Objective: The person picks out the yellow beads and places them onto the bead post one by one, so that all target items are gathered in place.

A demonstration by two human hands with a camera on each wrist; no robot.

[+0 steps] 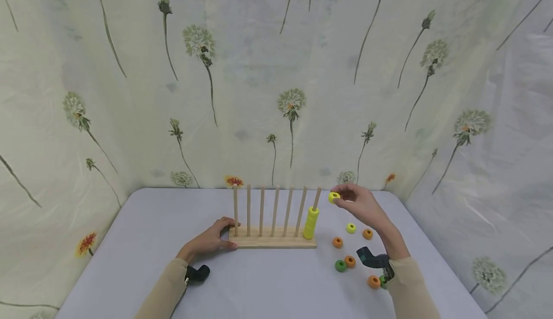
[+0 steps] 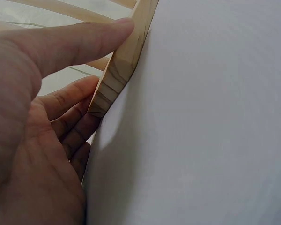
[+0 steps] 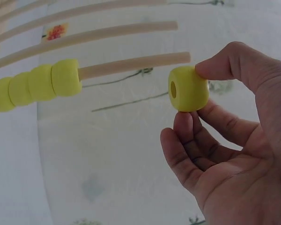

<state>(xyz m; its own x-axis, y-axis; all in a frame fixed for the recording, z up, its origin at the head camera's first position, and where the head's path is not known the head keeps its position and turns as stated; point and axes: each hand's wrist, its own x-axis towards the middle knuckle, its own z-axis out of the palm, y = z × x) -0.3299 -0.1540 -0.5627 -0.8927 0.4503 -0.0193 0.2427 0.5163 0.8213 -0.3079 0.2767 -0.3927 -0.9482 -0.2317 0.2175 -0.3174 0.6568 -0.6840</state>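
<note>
A wooden peg rack (image 1: pixel 272 243) with several upright pegs stands on the table. Its rightmost peg (image 1: pixel 317 198) carries a stack of yellow beads (image 1: pixel 310 224), and the peg's upper part is bare. My right hand (image 1: pixel 360 208) pinches one yellow bead (image 3: pixel 188 89) between thumb and fingers, just right of that peg's tip, the bead's hole showing. At the rack's left end, my left hand (image 1: pixel 211 238) grips the base, thumb (image 2: pixel 96 44) along the front edge and fingers behind it.
Right of the rack lie loose beads: a yellow bead (image 1: pixel 351 228), several orange beads such as one orange bead (image 1: pixel 337 242), and green beads including one green bead (image 1: pixel 341 265). Another green bead (image 1: pixel 383 282) is partly hidden by the right wrist. A floral curtain (image 1: pixel 259 79) hangs behind the table.
</note>
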